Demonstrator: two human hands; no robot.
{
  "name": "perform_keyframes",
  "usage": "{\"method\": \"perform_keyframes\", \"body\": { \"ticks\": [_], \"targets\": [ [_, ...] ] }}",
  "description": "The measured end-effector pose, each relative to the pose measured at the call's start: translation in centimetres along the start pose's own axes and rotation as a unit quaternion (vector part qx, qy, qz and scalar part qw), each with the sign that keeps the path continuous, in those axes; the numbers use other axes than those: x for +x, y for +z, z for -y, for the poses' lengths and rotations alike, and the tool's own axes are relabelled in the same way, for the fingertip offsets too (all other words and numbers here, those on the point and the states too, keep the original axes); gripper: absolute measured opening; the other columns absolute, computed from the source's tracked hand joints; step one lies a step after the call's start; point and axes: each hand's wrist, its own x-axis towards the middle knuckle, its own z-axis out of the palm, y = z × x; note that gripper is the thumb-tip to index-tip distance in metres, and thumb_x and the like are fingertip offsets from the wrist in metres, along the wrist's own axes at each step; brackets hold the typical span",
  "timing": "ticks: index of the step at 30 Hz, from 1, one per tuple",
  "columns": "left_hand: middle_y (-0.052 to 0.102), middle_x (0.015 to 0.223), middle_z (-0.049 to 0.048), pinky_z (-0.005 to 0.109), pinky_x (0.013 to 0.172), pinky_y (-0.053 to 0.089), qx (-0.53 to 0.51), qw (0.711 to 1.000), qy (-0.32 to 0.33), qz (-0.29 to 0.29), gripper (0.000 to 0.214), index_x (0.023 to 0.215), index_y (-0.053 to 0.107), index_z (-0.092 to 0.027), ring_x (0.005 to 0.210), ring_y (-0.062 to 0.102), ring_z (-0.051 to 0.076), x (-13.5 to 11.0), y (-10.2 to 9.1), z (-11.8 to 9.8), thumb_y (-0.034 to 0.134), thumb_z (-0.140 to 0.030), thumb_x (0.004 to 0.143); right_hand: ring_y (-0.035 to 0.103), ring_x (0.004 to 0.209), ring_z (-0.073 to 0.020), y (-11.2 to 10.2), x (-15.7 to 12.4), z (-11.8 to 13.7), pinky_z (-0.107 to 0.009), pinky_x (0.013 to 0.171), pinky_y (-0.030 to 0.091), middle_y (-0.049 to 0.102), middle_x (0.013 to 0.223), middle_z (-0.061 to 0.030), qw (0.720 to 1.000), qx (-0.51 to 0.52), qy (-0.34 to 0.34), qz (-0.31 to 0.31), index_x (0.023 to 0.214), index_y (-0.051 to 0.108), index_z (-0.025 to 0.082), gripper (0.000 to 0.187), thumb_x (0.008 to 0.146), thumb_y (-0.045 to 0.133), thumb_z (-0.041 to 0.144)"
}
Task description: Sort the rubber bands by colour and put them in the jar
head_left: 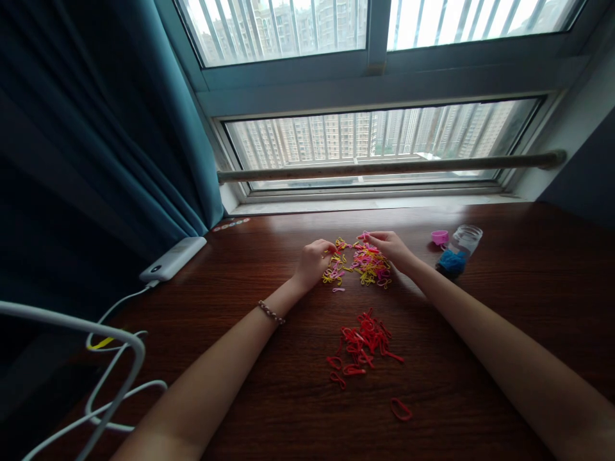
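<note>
A mixed heap of yellow, pink and red rubber bands [361, 264] lies on the dark wooden table [269, 410] near the window. My left hand [313, 259] rests at the heap's left edge, fingers curled in a pinch on a small band. My right hand [390, 246] is at the heap's upper right, fingers pinched on a pink band. Closer to me lies a separate pile of red rubber bands [361, 342], with one loose red band [400, 409] apart from it.
A clear jar [459, 251] lying on its side holds blue bands, with its pink lid [439, 237] beside it. A white power bank [173, 258] with a cable sits at the left by the teal curtain [110, 128]. White tubing [115, 358] crosses the lower left.
</note>
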Motion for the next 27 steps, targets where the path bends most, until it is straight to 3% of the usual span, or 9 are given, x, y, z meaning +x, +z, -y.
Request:
{"method": "perform_keyframes", "body": {
  "ticks": [15,18,22,24,27],
  "targets": [
    [0.067,0.092,0.0054,0.024,0.076,0.046,-0.072,0.997,-0.027,-0.019,0.020,0.089,0.064,-0.016,0.083,0.060,0.015,-0.1,-0.1,-1.0,0.046,-0.023,0.083,0.063,0.076,-0.0182,-0.7,0.0,0.3,-0.032,0.072,0.048,0.069,0.081,-0.0087,0.995,0.075,-0.010,0.061,0.094,0.063,0.014,0.035,0.062,0.068,0.027],
    [0.067,0.088,0.0044,0.023,0.074,0.046,-0.079,0.996,-0.045,-0.015,0.020,0.088,0.064,-0.016,0.079,0.061,0.014,-0.1,-0.2,-1.1,0.046,-0.023,0.083,0.064,0.075,-0.0192,-0.9,0.2,0.1,-0.033,0.070,0.049,0.069,0.078,-0.0084,0.999,0.038,-0.021,-0.001,0.084,0.065,0.013,0.027,0.061,0.067,0.026],
    [0.067,0.079,0.0031,0.022,0.068,0.046,-0.113,0.992,-0.049,0.004,0.019,0.086,0.063,-0.016,0.071,0.061,0.013,-0.2,-0.4,-1.6,0.048,-0.025,0.082,0.063,0.068,-0.0199,-1.8,0.7,-0.9,-0.033,0.067,0.048,0.068,0.071,-0.0074,0.983,-0.134,-0.036,-0.121,0.072,0.069,0.014,0.017,0.060,0.066,0.024],
    [0.067,0.078,0.0034,0.021,0.066,0.046,-0.149,0.988,-0.042,0.023,0.019,0.086,0.063,-0.015,0.070,0.061,0.012,-0.2,-0.5,-2.0,0.049,-0.027,0.081,0.061,0.064,-0.0185,-2.2,0.9,-1.4,-0.031,0.063,0.047,0.068,0.066,-0.0062,0.979,-0.175,-0.019,-0.106,0.071,0.070,0.014,0.016,0.060,0.066,0.025],
    [0.067,0.074,0.0042,0.021,0.065,0.047,-0.192,0.980,-0.034,0.039,0.019,0.081,0.062,-0.013,0.068,0.061,0.013,-0.3,-0.4,-2.3,0.052,-0.028,0.079,0.058,0.058,-0.0141,-2.6,1.0,-1.7,-0.025,0.053,0.045,0.068,0.067,-0.0063,0.993,-0.108,0.033,-0.021,0.079,0.070,0.013,0.024,0.063,0.065,0.029]
  ]
}}
